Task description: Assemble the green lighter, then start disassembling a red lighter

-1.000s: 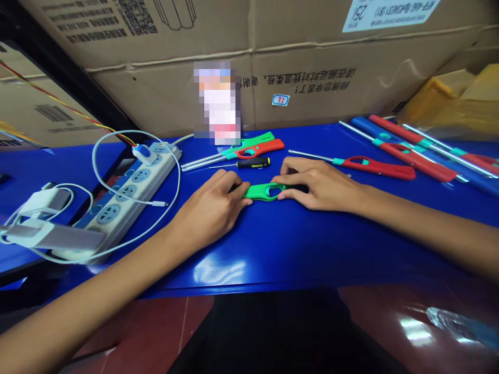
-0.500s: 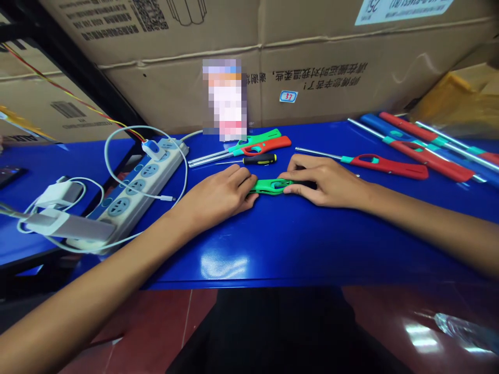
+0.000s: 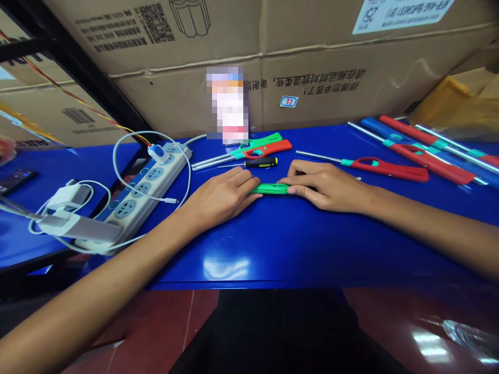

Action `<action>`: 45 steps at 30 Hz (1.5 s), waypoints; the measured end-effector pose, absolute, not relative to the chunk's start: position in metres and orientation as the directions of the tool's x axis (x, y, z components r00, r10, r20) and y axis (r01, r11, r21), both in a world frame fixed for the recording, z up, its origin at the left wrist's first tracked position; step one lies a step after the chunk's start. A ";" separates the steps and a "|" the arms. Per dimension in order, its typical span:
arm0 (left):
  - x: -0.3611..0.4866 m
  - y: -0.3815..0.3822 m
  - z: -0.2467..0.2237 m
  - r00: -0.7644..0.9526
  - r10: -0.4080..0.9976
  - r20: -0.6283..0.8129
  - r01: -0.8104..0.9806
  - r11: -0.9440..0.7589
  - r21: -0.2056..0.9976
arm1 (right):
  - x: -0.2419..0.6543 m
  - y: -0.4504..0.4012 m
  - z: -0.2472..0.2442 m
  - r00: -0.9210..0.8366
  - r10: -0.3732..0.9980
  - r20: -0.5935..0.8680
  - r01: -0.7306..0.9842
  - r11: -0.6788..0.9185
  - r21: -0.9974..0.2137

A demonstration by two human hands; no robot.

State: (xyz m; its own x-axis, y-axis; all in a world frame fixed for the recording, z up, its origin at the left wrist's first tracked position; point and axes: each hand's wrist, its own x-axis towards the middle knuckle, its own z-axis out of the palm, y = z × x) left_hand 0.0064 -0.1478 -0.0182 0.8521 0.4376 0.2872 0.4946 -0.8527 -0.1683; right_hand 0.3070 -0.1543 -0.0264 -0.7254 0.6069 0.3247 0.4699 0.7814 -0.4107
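Between both hands, low over the blue table (image 3: 249, 239), lies a green lighter handle (image 3: 272, 188), seen edge-on. My left hand (image 3: 230, 192) is closed around its left end, and the thumb and fingers of my right hand (image 3: 322, 184) pinch its right end. Behind it rests a black and yellow screwdriver (image 3: 261, 162), close to my left fingers. Farther back lie an orange-red long-nosed lighter (image 3: 271, 149) and a green one (image 3: 268, 138), metal tubes pointing left. A red lighter (image 3: 393, 169) sits beyond my right hand.
More red and blue lighters (image 3: 436, 158) are grouped at the back right. A power strip (image 3: 144, 192) with chargers and a looping white cable stands left of my left arm. A blurred upright screen (image 3: 230, 106) leans on a large cardboard box (image 3: 312, 57). The table's front edge (image 3: 249, 285) is near me.
The green handle has been turned so that its edge faces up and its trigger opening no longer shows. My hands stay at its two ends. The camera view has shifted slightly.
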 end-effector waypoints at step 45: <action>0.019 -0.153 -0.016 0.744 0.536 0.398 0.441 -0.842 0.310 | 0.295 -0.166 -0.017 -0.699 0.594 0.399 0.510 0.805 -0.303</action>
State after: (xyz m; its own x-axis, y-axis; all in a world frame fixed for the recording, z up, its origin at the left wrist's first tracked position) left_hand 0.0192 -0.1527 -0.0161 0.7442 0.5362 0.3983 0.4410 -0.8423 0.3098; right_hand 0.2949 -0.1663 -0.0171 -0.6987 0.5936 0.3994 0.5105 0.8047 -0.3031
